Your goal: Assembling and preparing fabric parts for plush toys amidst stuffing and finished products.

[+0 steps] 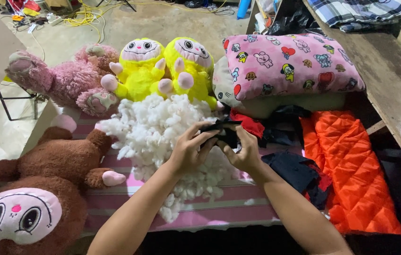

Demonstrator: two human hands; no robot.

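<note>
My left hand (190, 147) and my right hand (244, 150) meet over the table, both gripping a small piece of black fabric (224, 133) between the fingers. Just under and behind the hands lies a big heap of white stuffing (155, 127) on a pink striped cloth (238, 203). More black and red fabric pieces (299, 172) lie to the right of my right hand.
Two yellow plush toys (162, 68) and a pink plush bear (63, 78) sit at the back. A brown plush toy (35, 189) lies front left. A pink patterned pillow (290, 63) and orange quilted fabric (351, 165) fill the right, beside a wooden bench (394, 80).
</note>
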